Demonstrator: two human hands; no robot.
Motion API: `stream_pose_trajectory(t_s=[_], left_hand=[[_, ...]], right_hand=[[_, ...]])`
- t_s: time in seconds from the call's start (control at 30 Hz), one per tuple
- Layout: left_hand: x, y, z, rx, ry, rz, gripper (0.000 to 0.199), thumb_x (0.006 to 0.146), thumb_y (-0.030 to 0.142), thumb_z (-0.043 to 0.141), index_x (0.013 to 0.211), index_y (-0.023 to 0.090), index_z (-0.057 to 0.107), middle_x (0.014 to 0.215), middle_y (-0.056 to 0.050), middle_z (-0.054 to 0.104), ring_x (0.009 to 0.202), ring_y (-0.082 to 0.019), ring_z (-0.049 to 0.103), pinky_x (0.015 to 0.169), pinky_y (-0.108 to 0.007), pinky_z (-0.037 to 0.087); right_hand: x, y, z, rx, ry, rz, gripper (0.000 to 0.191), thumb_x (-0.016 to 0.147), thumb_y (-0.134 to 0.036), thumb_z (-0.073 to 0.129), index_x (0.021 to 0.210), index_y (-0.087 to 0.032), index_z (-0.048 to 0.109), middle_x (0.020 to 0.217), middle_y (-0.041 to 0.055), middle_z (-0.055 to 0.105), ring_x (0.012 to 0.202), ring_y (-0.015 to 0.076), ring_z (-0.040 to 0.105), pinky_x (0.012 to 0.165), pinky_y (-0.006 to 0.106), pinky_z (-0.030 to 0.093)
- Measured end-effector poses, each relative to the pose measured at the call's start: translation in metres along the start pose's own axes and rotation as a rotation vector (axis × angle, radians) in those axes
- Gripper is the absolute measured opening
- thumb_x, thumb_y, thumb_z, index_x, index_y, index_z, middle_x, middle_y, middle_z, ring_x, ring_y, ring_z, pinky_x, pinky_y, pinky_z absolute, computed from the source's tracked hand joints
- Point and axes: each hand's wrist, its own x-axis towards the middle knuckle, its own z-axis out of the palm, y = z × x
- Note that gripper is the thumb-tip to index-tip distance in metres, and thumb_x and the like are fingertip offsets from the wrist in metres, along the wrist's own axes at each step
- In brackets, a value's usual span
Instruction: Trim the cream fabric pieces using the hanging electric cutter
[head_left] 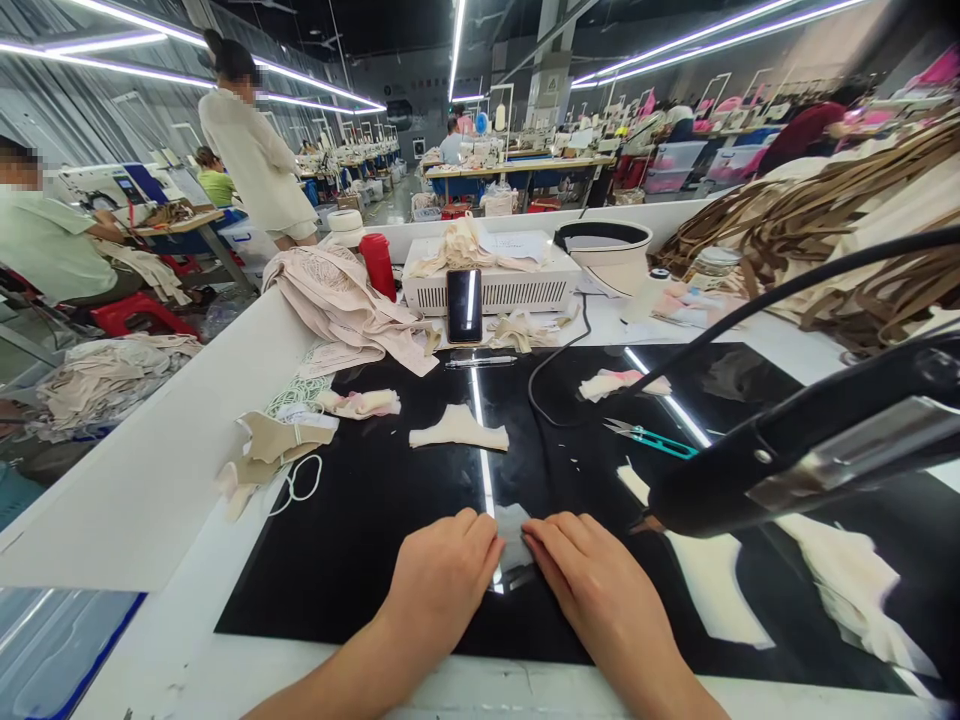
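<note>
Low over the black mat, a small piece of translucent whitish fabric spans the gap between my two hands. My left hand pinches its left side, fingers pressed together. On the other side my right hand is closed on the right edge. Part of the piece is hidden under my fingers. Beyond my hands lies a cream fabric cutout. Right of my right hand are a longer cream cutout and a stack of cream pieces.
A black tool on an arm reaches in from the right. Teal thread snips, a pen and a phone lie farther back. Piled fabric stands left of a white box. Co-workers sit and stand beyond.
</note>
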Motion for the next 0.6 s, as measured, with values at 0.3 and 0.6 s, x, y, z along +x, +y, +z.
stream_pose_trajectory(t_s=[0.3,0.6], left_hand=[[0.004,0.001,-0.002,-0.093,0.185,0.213,0.022,0.106,0.016,0.045,0.095,0.017,0.064,0.089,-0.004,0.067,0.082,-0.02,0.065,0.077,-0.036,0.057],[0.003,0.003,0.009,-0.127,0.246,0.351,0.026,0.109,0.019,0.041,0.117,0.011,0.065,0.114,-0.008,0.075,0.107,-0.022,0.071,0.096,-0.038,0.061]], right_hand=[[-0.002,0.0,0.003,0.003,-0.011,0.018,0.034,0.11,-0.018,0.036,0.096,-0.016,0.067,0.078,0.0055,0.065,0.069,0.0203,0.06,0.064,0.036,0.041],[-0.009,0.002,0.008,0.013,-0.039,0.024,0.032,0.11,-0.019,0.034,0.103,-0.016,0.066,0.082,0.0063,0.066,0.07,0.0207,0.059,0.066,0.036,0.042]])
